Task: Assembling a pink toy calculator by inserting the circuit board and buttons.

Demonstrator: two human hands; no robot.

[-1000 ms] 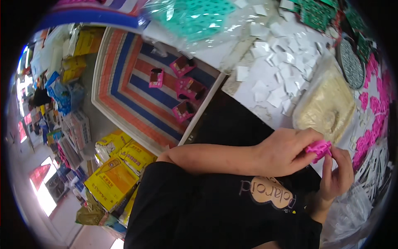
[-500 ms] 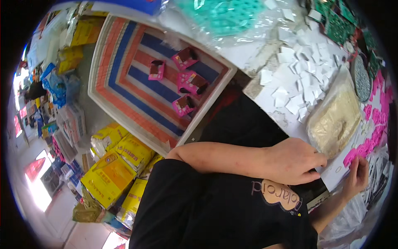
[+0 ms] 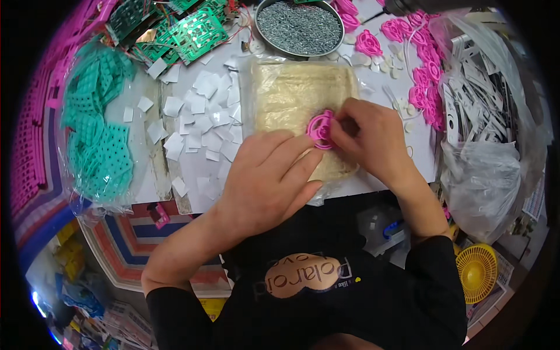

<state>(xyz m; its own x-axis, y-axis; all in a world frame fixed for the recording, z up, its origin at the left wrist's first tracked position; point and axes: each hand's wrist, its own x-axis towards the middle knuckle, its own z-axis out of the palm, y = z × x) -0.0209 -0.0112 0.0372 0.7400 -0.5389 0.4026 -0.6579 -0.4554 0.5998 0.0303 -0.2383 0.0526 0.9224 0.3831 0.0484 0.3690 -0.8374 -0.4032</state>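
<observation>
A wrapped beige pad [image 3: 291, 87] lies on the white worktable in front of me, with a pink round openwork plastic piece [image 3: 318, 132] near its right side. My left hand [image 3: 262, 178] reaches over the pad's lower left with its fingers stretched out, their tips at the pink piece's left edge. From the right, my right hand [image 3: 376, 137] comes in with thumb and fingers pinched together at the piece's right edge. Its curled fingers partly hide what they grip.
White squares [image 3: 201, 119] lie scattered left of the pad, beside bagged teal parts [image 3: 96, 146]. Beyond are circuit boards [image 3: 198, 35] and a round dish [image 3: 301, 56] of small screws. Pink pieces [image 3: 429, 70] and bagged white strips [image 3: 475, 96] lie right. A dark tool [image 3: 402, 7] hangs above.
My view has swung from the lined crate on the left to the worktable. My right hand has come from the pink pieces to the pad, and a pink piece now lies between both hands.
</observation>
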